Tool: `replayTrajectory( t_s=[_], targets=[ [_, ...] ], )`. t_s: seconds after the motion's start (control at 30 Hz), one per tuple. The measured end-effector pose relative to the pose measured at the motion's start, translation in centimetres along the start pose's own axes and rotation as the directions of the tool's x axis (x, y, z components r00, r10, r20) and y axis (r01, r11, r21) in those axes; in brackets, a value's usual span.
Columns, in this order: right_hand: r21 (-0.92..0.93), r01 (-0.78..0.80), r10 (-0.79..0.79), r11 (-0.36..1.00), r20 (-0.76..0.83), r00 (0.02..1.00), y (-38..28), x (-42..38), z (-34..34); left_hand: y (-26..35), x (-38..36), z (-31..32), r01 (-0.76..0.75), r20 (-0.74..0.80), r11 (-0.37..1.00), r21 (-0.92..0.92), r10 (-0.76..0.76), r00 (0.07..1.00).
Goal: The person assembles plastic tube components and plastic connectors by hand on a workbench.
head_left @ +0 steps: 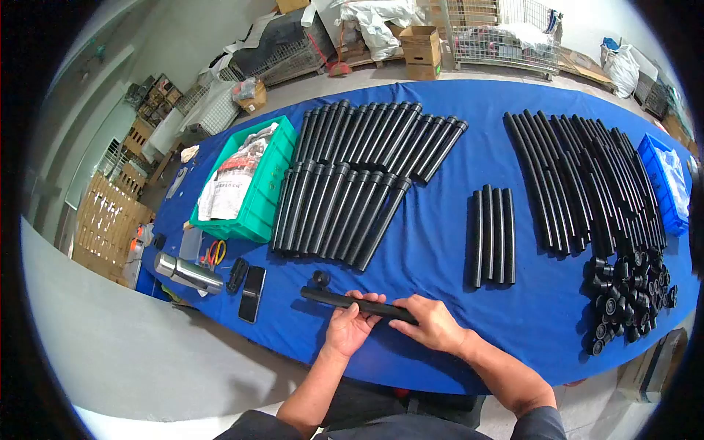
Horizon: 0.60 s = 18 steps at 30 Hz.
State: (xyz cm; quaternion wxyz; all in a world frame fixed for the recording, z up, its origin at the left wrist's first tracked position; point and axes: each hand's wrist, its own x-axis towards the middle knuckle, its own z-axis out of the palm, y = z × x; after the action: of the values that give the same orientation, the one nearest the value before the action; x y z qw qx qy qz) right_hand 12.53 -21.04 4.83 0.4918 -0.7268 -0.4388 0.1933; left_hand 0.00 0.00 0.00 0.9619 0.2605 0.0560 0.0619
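Observation:
A black tube (334, 298) lies crosswise in both hands near the table's front edge. My left hand (352, 326) is closed around its middle, palm up, with the fingertips over the tube. My right hand (433, 324) grips the tube's right end from above and hides that end. Just beyond the tube's left end sits a small black cap (321, 278) on the blue cloth. Four loose black tubes (495, 238) lie side by side to the right of my hands. Capped black tubes (337, 213) are laid out in two rows beyond my left hand.
On the left are a green crate (253, 213) with printed paper, a steel flask (188, 273), orange-handled scissors (217, 251) and a phone (251, 295). At the right lie many long tubes (572, 183), a heap of black caps (631, 301) and a blue bin (664, 183).

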Motion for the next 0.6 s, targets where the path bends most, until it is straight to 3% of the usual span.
replayTrajectory(
  t_s=[0.03, 0.07, 0.1, 0.13, 0.17, 0.2, 0.3, 0.43, 0.47, 0.57, 0.6],
  targets=[
    [0.226, -0.284, 0.253, 0.932, 0.159, 0.954, -1.3, 0.4, -1.1, 0.0, -0.1, 0.1, -0.001, -0.004, 1.000, 0.002, 0.001, 1.000],
    [0.384, -0.557, 0.435, 0.737, 0.362, 0.825, -1.8, 0.5, -1.4, 0.0, -0.2, 0.1, -0.003, -0.007, 1.000, 0.006, 0.003, 1.000],
    [0.304, -0.298, 0.258, 0.905, 0.166, 0.952, -1.2, 0.8, -0.4, 0.9, -0.2, 0.2, -0.004, -0.026, 1.000, 0.026, 0.004, 1.000],
    [0.146, -0.033, 0.035, 0.989, -0.009, 0.999, 0.1, 0.7, 0.5, 1.0, 0.2, 0.4, -0.009, -0.038, 1.000, 0.030, 0.010, 0.999],
    [-0.062, 0.208, -0.214, 0.976, -0.135, 0.967, 0.9, 0.4, 1.0, 0.8, 0.5, 0.5, -0.015, -0.050, 1.000, 0.025, 0.016, 0.999],
    [-0.163, 0.237, -0.262, 0.958, -0.150, 0.953, 0.7, 0.2, 1.5, 0.8, 0.2, 0.5, -0.015, -0.055, 1.000, 0.012, 0.016, 0.998],
    [-0.056, 0.138, -0.143, 0.989, -0.098, 0.985, 0.0, -0.3, 1.2, 0.6, 0.0, 0.2, -0.014, -0.046, 1.000, -0.013, 0.014, 0.999],
    [0.199, -0.218, 0.202, 0.955, 0.100, 0.974, -0.8, 0.0, -0.5, 0.1, 0.1, 1.0, -0.001, -0.053, 1.000, -0.008, 0.000, 0.999],
    [-0.029, 0.126, -0.128, 0.992, -0.125, 0.984, 1.0, -0.3, 1.1, 0.1, 0.2, 1.2, 0.000, -0.066, 1.000, -0.002, 0.000, 0.998],
    [-0.220, 0.187, -0.221, 0.957, -0.141, 0.965, 0.6, -0.6, 1.7, 0.2, 0.2, 0.8, 0.013, -0.066, 0.999, -0.040, -0.015, 0.998],
    [-0.111, 0.142, -0.155, 0.984, -0.119, 0.981, 0.3, -0.6, 1.3, 0.2, 0.1, 0.7, 0.010, -0.050, 0.999, -0.034, -0.012, 0.999]
  ],
)
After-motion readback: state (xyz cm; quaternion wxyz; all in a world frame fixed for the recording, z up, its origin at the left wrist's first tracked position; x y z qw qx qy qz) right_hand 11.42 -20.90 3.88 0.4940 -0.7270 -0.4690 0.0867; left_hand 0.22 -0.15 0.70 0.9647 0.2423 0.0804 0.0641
